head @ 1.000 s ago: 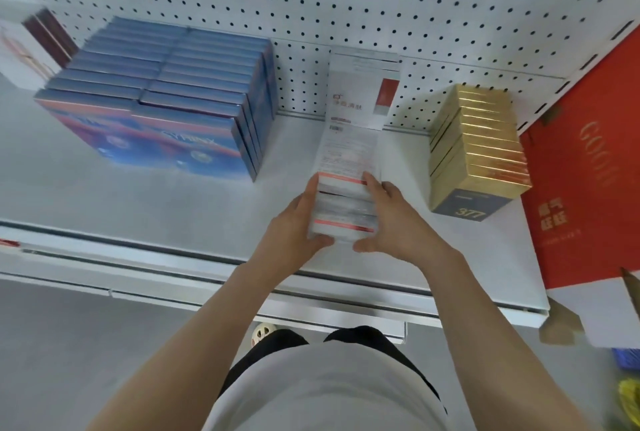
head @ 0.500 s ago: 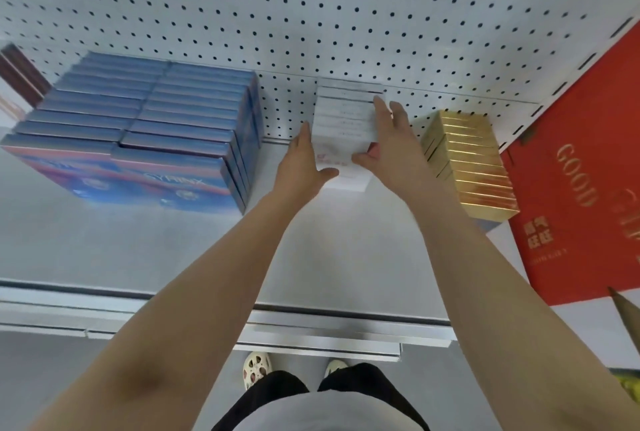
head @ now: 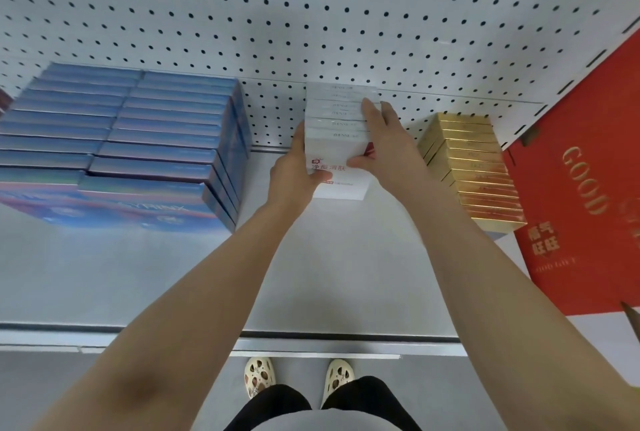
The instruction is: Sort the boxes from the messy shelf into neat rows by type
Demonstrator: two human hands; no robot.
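Between both hands | white boxes (head: pixel 341 126) | left hand (head: pixel 294 167) | right hand (head: pixel 384 140)

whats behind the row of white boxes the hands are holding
Directly behind the white boxes stands the white pegboard back panel; the rearmost box sits against it. The left hand and right hand cover the row's sides, so whether it sits flush there is hidden.

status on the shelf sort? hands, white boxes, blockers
Left hand and right hand clamp the white box row from both sides. Row stands against the pegboard, between blue boxes and gold boxes. Nothing blocking.
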